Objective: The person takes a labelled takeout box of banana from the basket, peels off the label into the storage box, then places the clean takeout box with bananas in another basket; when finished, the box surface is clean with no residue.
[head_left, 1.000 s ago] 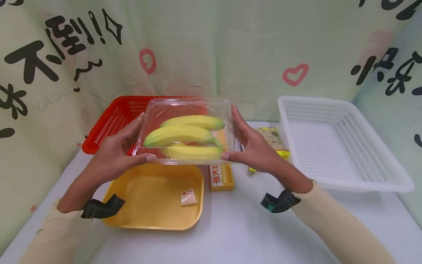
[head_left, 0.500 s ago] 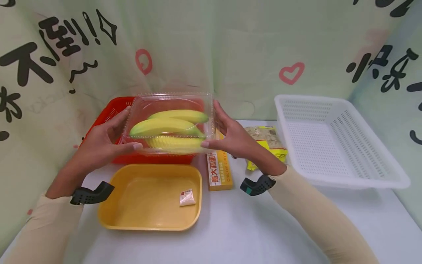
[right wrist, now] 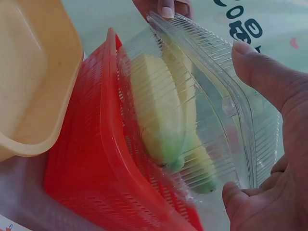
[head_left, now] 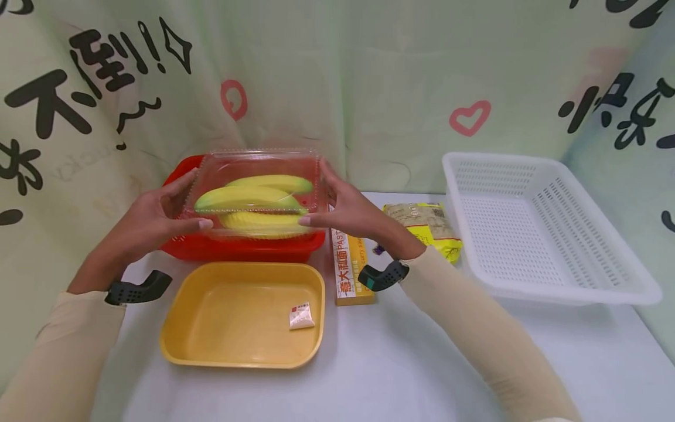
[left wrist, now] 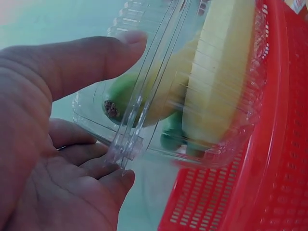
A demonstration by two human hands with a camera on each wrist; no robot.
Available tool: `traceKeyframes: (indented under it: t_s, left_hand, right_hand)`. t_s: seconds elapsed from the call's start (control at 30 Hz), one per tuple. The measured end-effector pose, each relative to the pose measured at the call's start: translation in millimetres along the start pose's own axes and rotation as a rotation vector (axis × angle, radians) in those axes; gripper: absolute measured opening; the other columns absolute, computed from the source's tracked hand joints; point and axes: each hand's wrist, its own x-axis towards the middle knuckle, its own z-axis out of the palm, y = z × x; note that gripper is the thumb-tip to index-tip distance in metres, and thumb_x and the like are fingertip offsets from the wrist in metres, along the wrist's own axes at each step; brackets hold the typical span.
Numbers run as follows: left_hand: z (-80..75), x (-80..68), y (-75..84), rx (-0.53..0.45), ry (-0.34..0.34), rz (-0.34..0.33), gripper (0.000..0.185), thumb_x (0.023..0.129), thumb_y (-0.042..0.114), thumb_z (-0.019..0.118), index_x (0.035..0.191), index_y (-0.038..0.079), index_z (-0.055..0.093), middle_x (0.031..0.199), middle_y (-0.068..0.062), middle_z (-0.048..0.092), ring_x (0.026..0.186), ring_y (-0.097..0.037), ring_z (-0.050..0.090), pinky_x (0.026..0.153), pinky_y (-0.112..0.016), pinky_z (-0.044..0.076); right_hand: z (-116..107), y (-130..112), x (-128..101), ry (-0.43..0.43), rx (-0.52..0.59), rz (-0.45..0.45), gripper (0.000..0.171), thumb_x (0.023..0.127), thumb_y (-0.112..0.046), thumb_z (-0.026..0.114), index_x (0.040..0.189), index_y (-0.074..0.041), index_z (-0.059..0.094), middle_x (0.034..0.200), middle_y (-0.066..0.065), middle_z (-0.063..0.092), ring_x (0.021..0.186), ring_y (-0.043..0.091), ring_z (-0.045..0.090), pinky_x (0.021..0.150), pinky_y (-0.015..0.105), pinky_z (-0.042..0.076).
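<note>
A clear clamshell box (head_left: 253, 193) of bananas (head_left: 248, 198) is gripped at its two short ends, thumb and fingers of the left hand (head_left: 150, 220) and right hand (head_left: 348, 211) curled round the rims. The box is held between the hands, its long axis running hand to hand, directly over the red basket (head_left: 237, 246). Basket walls lie close below; a yellow tray (head_left: 211, 346) sits nearer the wrists, a pasta box (head_left: 349, 275) under the right wrist.
</note>
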Motion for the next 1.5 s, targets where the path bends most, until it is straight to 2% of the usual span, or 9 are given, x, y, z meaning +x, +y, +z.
traceKeyframes:
  t_s: [0.2, 0.53, 0.73, 0.83, 1.1, 1.2, 1.4, 1.5]
  left_hand:
    - [-3.6, 4.8, -5.5, 0.007, -0.004, -0.039, 0.095, 0.084, 0.030, 0.078, 0.156, 0.032, 0.018, 0.151, -0.002, 0.040, 0.129, -0.028, 0.045, 0.081, -0.031, 0.053]
    - [-4.9, 11.3, -22.1, 0.093, -0.002, -0.088, 0.097, 0.082, 0.035, 0.079, 0.157, 0.029, 0.016, 0.154, -0.005, 0.035, 0.132, -0.033, 0.043, 0.084, -0.039, 0.052]
    - [-0.5, 15.8, -30.3, 0.060, 0.032, -0.096, 0.096, 0.081, 0.039, 0.079, 0.156, 0.029, 0.020, 0.150, -0.005, 0.041, 0.126, -0.031, 0.047, 0.083, -0.040, 0.053]
    - [0.7, 14.8, -33.7, 0.036, 0.032, -0.104, 0.096, 0.081, 0.037, 0.079, 0.157, 0.029, 0.020, 0.150, -0.004, 0.041, 0.125, -0.031, 0.047, 0.084, -0.043, 0.053]
    - [5.0, 13.0, -39.6, -0.009, 0.038, -0.102, 0.093, 0.082, 0.036, 0.079, 0.156, 0.029, 0.022, 0.146, -0.005, 0.045, 0.119, -0.030, 0.052, 0.084, -0.046, 0.053]
    - [6.1, 13.2, -40.5, -0.007, 0.041, -0.110, 0.093, 0.083, 0.036, 0.078, 0.156, 0.028, 0.022, 0.146, -0.006, 0.045, 0.120, -0.031, 0.052, 0.084, -0.045, 0.053]
    - [6.8, 15.7, -41.5, 0.016, 0.029, -0.121, 0.095, 0.082, 0.038, 0.078, 0.157, 0.028, 0.020, 0.147, -0.008, 0.045, 0.121, -0.033, 0.052, 0.085, -0.045, 0.052]
    - [6.6, 17.8, -42.9, 0.020, 0.019, -0.128, 0.095, 0.082, 0.039, 0.078, 0.156, 0.029, 0.020, 0.146, -0.007, 0.045, 0.121, -0.032, 0.052, 0.086, -0.044, 0.053]
  right_hand:
    - [2.4, 4.6, 7.7, -0.015, -0.004, 0.040, 0.111, 0.081, -0.035, 0.078, 0.158, -0.020, -0.001, 0.161, -0.001, 0.015, 0.142, 0.018, 0.029, 0.097, 0.034, 0.047]
    - [9.7, 15.5, 21.6, -0.051, 0.043, 0.021, 0.108, 0.082, -0.033, 0.077, 0.158, -0.020, 0.001, 0.156, 0.002, 0.028, 0.137, 0.019, 0.034, 0.093, 0.035, 0.050]
    - [13.4, 15.9, 23.5, -0.056, -0.028, 0.109, 0.110, 0.082, -0.039, 0.077, 0.158, -0.020, -0.001, 0.153, 0.003, 0.033, 0.132, 0.020, 0.039, 0.092, 0.037, 0.051]
    - [16.1, 17.5, 24.9, -0.073, -0.022, 0.126, 0.109, 0.083, -0.038, 0.077, 0.158, -0.021, -0.001, 0.150, 0.005, 0.037, 0.128, 0.021, 0.043, 0.090, 0.036, 0.052]
    - [16.8, 19.0, 25.8, -0.073, -0.101, 0.141, 0.108, 0.084, -0.046, 0.072, 0.158, -0.018, -0.001, 0.161, 0.002, 0.015, 0.141, 0.022, 0.026, 0.101, 0.042, 0.045]
    - [16.9, 19.7, 26.2, -0.074, -0.114, 0.150, 0.107, 0.084, -0.048, 0.071, 0.158, -0.017, 0.000, 0.162, 0.001, 0.012, 0.143, 0.022, 0.022, 0.101, 0.042, 0.044]
    - [18.2, 21.4, 26.5, -0.073, -0.062, 0.134, 0.103, 0.085, -0.042, 0.073, 0.158, -0.019, 0.004, 0.156, 0.002, 0.028, 0.135, 0.021, 0.035, 0.092, 0.038, 0.051]
    - [19.4, 22.8, 26.6, -0.067, -0.076, 0.139, 0.102, 0.084, -0.042, 0.073, 0.158, -0.020, 0.005, 0.155, 0.002, 0.030, 0.132, 0.020, 0.038, 0.090, 0.036, 0.052]
